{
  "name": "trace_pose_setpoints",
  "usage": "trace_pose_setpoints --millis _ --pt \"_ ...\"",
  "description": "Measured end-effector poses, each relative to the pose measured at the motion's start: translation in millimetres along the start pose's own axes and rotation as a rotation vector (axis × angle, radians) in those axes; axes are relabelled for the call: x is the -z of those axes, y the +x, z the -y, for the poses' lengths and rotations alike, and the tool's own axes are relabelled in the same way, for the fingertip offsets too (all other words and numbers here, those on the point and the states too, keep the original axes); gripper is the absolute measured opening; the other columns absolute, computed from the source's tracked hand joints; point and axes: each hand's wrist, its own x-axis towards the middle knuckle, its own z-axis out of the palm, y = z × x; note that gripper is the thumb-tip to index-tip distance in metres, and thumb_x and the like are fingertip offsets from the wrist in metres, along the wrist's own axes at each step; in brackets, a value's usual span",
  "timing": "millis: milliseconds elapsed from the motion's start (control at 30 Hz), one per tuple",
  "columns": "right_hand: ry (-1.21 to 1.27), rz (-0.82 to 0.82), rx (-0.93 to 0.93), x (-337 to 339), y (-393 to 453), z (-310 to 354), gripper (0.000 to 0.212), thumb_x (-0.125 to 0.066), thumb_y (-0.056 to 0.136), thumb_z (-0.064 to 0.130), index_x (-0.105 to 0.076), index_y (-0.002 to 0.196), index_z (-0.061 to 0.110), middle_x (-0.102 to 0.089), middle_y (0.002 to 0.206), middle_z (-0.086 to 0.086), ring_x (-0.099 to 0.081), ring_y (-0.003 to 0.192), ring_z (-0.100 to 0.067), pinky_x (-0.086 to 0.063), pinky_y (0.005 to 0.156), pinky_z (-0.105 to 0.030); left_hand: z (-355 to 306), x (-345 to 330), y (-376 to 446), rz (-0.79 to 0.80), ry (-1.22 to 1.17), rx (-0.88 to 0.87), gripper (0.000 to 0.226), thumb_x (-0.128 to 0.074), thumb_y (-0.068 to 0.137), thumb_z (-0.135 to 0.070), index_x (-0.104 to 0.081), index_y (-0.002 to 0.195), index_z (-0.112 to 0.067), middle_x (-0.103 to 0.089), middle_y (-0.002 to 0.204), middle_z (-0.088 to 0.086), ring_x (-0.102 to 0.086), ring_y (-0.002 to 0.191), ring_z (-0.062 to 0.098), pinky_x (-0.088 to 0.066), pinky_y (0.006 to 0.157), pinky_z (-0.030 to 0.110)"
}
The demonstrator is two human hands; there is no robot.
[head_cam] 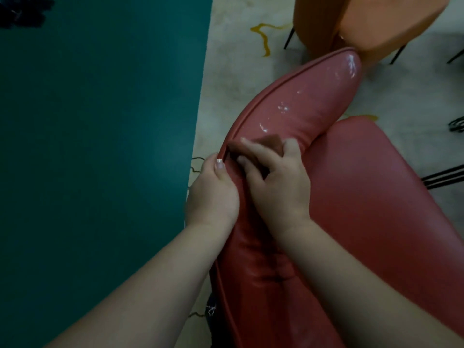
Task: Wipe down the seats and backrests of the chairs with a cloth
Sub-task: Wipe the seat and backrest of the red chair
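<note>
Left hand (213, 194) clamped on the piped top edge of the pink chair's backrest (301, 104), thumb over the piping, fingers curled behind. Right hand (276, 182) just beside it, touching, fingers bent and pressing a brownish cloth (272, 143) onto the backrest's glossy inner face. Wet streaks shining beyond the fingertips. Pink seat (376, 197) spread right of the right hand. Teal bench (100, 146) left of the left hand. Orange chair (364, 23) well beyond both hands, on pale patterned floor (238, 59).
</note>
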Motion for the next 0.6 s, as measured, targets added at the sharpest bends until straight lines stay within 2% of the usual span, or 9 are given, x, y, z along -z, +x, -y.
trace_pose_setpoints --millis 133,267,367,500,600 --pt "0.02 0.042 0.033 9 -28 -3 0.035 -0.059 0.084 0.047 -0.069 0.116 0.038 -0.049 0.097 0.003 -0.054 0.079 -0.011 -0.049 0.064 -0.024 1 -3 -1 -0.061 0.057 -0.017 0.041 -0.028 0.102 -0.037 -0.046 0.139 -0.03 -0.061 0.128 0.007 -0.055 0.116 0.032 -0.04 0.09 0.035" --pt "-0.066 0.018 0.007 -3 24 -6 0.03 -0.066 0.087 0.04 -0.07 0.116 0.035 -0.051 0.103 -0.007 -0.057 0.09 -0.023 -0.051 0.076 -0.035 3 -2 -2 -0.07 0.014 -0.044 0.042 -0.03 0.102 -0.035 -0.047 0.14 -0.026 -0.06 0.129 0.01 -0.053 0.117 0.032 -0.039 0.095 0.033" --pt "-0.079 -0.006 -0.099 -10 51 -11 0.03 -0.064 0.089 0.041 -0.068 0.118 0.037 -0.052 0.108 -0.008 -0.056 0.098 -0.026 -0.049 0.085 -0.039 2 -3 -3 -0.081 0.027 -0.054 0.042 -0.031 0.102 -0.033 -0.048 0.14 -0.024 -0.06 0.13 0.012 -0.053 0.117 0.033 -0.039 0.093 0.031" --pt "-0.019 -0.021 -0.059 -3 12 -5 0.034 -0.064 0.086 0.042 -0.068 0.119 0.036 -0.052 0.102 -0.008 -0.059 0.085 -0.026 -0.053 0.071 -0.037 3 -3 -6 -0.088 0.051 -0.06 0.041 -0.032 0.102 -0.033 -0.048 0.139 -0.024 -0.062 0.128 0.011 -0.055 0.115 0.033 -0.039 0.088 0.03" --pt "-0.008 0.047 0.019 7 -3 -9 0.034 -0.063 0.085 0.043 -0.07 0.117 0.035 -0.053 0.096 -0.005 -0.057 0.078 -0.021 -0.052 0.062 -0.031 2 -3 -7 -0.092 0.06 -0.059 0.04 -0.033 0.102 -0.031 -0.049 0.138 -0.024 -0.063 0.127 0.01 -0.057 0.113 0.033 -0.042 0.087 0.031"
